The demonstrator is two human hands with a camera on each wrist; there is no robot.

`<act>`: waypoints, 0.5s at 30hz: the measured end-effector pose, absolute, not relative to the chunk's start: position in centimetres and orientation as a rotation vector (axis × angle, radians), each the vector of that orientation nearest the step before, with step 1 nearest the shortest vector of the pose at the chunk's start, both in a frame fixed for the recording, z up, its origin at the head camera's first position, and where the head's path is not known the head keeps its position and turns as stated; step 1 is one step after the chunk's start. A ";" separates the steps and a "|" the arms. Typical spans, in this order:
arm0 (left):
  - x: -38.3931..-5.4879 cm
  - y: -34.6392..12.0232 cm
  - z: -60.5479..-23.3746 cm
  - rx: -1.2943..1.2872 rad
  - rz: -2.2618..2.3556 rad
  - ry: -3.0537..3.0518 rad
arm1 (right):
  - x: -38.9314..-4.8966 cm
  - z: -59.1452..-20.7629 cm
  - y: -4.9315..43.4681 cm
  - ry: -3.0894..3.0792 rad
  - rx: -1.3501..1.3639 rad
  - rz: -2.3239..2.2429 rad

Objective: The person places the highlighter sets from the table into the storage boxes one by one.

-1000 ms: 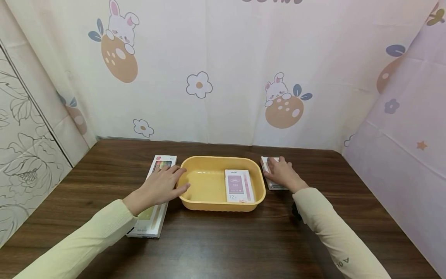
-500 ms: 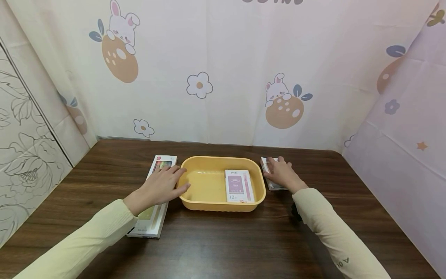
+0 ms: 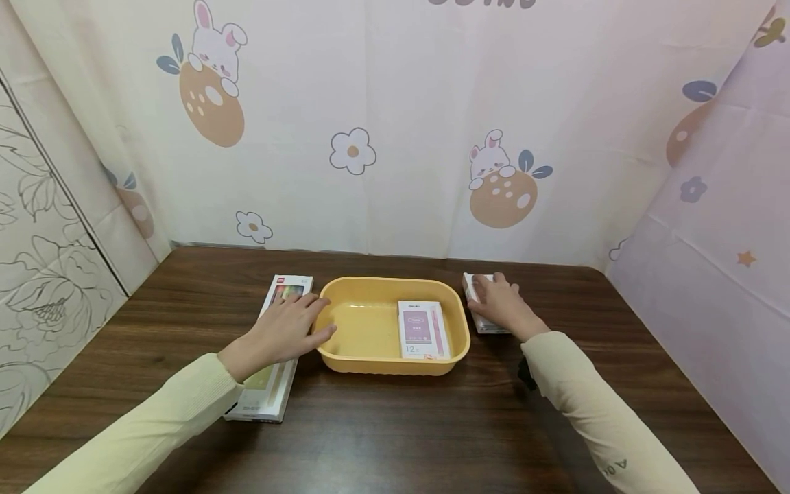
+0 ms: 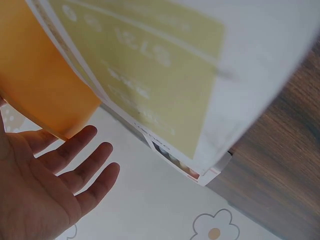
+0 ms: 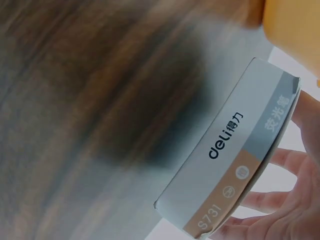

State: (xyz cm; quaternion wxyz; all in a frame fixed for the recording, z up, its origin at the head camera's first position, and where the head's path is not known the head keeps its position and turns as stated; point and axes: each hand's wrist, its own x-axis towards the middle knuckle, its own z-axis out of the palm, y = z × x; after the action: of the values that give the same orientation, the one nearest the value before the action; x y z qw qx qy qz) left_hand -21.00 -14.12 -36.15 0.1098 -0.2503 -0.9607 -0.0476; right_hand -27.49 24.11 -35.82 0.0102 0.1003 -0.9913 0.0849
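Note:
My left hand [image 3: 280, 333] reaches over a long white box [image 3: 271, 394] to the left side of a yellow plastic tray [image 3: 370, 366]. Its fingers [image 4: 82, 150] are spread and only slightly bent, one fingertip right at the tray's rim. On the other side, my right hand [image 3: 503, 309] holds a small white highlighter box [image 3: 470, 287] from above, fingers and thumb around it. Lettering and a grey and orange band mark the side of this highlighter box [image 5: 220, 150] in the right wrist view. Inside the tray, at its right, lies a white box with a purple panel [image 3: 422, 329].
The dark wooden table [image 3: 395, 432] extends in front of the tray and out to both sides. A printed curtain [image 3: 407, 103] hangs close behind the table's back edge, and another cloth [image 3: 728, 274] hangs along the right.
My right hand and the highlighter box have shifted very slightly away from me and to the right. The left hand, the tray and the other boxes stay where they were.

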 end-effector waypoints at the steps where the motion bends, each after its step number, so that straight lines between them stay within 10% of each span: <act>1: -21.0 -14.1 -36.1 -0.735 -0.142 -2.824 | -27.4 -35.6 24.0 -3.092 0.313 0.261; 15: -20.9 -14.1 -36.0 -0.736 -0.137 -2.817 | -26.0 -32.5 23.0 -3.048 0.350 0.238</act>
State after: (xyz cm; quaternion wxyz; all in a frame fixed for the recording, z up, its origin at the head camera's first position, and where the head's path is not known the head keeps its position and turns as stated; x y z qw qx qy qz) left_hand -20.85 -14.09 -36.02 0.1134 -0.2508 -0.9602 -0.0468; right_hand -26.04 23.02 -32.51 0.0322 0.1136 -0.9900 0.0773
